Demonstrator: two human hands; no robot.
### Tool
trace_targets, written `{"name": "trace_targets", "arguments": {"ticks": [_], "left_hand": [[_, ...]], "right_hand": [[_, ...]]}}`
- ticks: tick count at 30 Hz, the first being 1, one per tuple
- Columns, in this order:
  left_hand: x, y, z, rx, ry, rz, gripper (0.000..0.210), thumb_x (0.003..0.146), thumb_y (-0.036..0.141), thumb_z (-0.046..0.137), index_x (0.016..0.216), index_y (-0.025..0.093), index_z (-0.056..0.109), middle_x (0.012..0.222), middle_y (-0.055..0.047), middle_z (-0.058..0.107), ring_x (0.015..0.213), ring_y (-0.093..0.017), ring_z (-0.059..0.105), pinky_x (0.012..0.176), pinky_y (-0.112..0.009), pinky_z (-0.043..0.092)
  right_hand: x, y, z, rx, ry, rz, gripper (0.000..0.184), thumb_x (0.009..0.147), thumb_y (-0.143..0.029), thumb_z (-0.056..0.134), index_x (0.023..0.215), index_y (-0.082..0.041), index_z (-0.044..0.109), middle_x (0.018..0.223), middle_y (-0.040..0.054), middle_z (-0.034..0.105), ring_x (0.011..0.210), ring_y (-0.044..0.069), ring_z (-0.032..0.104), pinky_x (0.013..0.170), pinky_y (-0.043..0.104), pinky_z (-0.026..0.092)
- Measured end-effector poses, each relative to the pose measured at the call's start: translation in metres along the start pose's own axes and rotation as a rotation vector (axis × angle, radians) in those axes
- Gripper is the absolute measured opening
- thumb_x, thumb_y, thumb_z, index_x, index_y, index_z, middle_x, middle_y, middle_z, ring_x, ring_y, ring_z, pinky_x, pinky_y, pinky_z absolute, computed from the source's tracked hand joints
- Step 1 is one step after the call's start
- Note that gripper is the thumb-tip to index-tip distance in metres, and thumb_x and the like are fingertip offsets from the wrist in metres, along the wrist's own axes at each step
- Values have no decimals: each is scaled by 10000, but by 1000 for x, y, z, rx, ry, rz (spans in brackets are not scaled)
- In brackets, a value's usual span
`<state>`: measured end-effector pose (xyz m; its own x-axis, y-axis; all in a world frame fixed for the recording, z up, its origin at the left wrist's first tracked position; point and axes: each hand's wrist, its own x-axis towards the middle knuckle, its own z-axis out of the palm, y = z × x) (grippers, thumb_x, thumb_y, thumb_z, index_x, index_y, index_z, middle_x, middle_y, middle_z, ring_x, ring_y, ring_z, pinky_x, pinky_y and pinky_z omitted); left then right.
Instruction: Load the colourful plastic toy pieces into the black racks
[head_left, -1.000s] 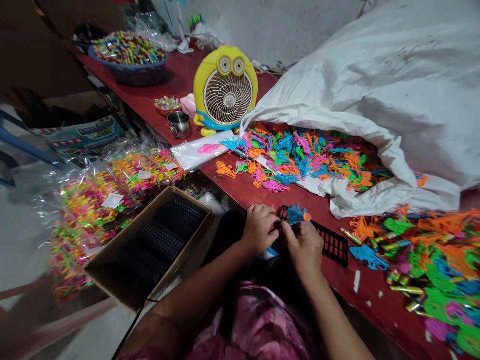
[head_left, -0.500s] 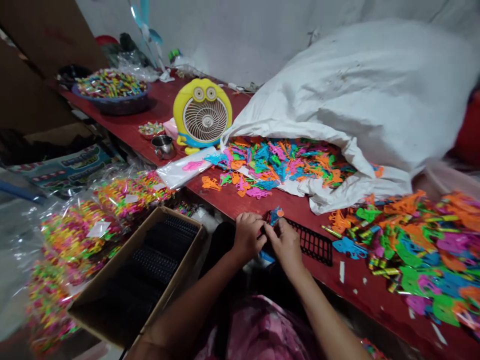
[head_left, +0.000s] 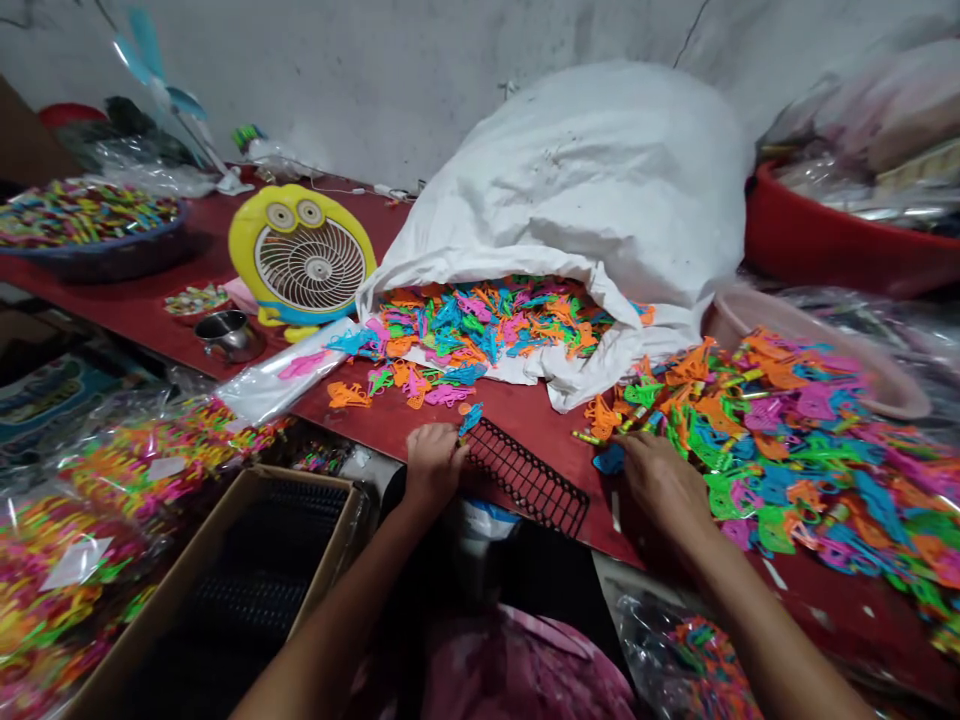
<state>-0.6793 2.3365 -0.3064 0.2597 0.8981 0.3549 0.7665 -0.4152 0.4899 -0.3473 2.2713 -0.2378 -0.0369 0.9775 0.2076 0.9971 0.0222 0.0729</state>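
Observation:
My left hand (head_left: 435, 465) is closed at the left end of a black plastic grid strip (head_left: 529, 478), which lies slanted across the table's front edge. A small blue plastic piece with an orange round part (head_left: 471, 418) sits at that same end, beside my fingers. Farther right, my right hand (head_left: 664, 485) has its fingers curled down over a flat blue plastic piece (head_left: 609, 460) on the red table. The hand covers part of this piece and the fingertips are partly hidden. Just behind it lies a thin yellow tube (head_left: 586, 437).
A heap of bright plastic pieces (head_left: 795, 450) spreads over the right side. Behind stands a white sack (head_left: 600, 170) spilling similar pieces, with a yellow fan (head_left: 304, 260) and a metal cup (head_left: 229, 335) to its left. A cardboard box (head_left: 330, 560) of black grids stands lower left.
My right hand has left the grid strip and moved right to the flat blue piece. My left hand stays at the strip's left end. The view has turned right.

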Motion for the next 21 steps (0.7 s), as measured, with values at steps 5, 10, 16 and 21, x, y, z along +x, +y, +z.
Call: {"name": "trace_targets", "arguments": {"ticks": [5, 10, 16, 21], "left_hand": [[11, -4, 2, 76, -27, -1, 128, 919, 298, 518, 894, 201, 597, 976, -73, 652, 958, -248, 551, 838, -383, 373], [10, -7, 5, 88, -16, 22, 171, 940, 320, 483, 923, 192, 596, 963, -69, 646, 947, -245, 557, 818, -372, 383], [8, -10, 7, 59, 8, 32, 186, 941, 340, 482, 885, 203, 594, 982, -66, 650, 941, -241, 562, 804, -367, 387], [9, -7, 8, 45, 10, 3, 181, 939, 349, 483, 932, 211, 601, 1052, -70, 652, 983, -253, 554, 836, -383, 388]], "right_hand": [[31, -12, 11, -26, -190, -82, 294, 897, -143, 455, 1048, -236, 690, 924, 66, 652, 811, 168, 609, 628, 254, 376], [50, -37, 17, -95, -233, 1, 233, 942, -232, 433, 1034, -199, 645, 913, 78, 628, 705, 160, 609, 546, 259, 310], [42, -22, -6, -78, -10, 139, 259, 957, -391, 443, 963, -204, 623, 936, 56, 619, 731, 159, 583, 539, 265, 268], [23, 31, -31, -218, 90, 450, 309, 928, -444, 461, 930, -176, 615, 912, 86, 627, 700, 182, 565, 526, 285, 226]]}}
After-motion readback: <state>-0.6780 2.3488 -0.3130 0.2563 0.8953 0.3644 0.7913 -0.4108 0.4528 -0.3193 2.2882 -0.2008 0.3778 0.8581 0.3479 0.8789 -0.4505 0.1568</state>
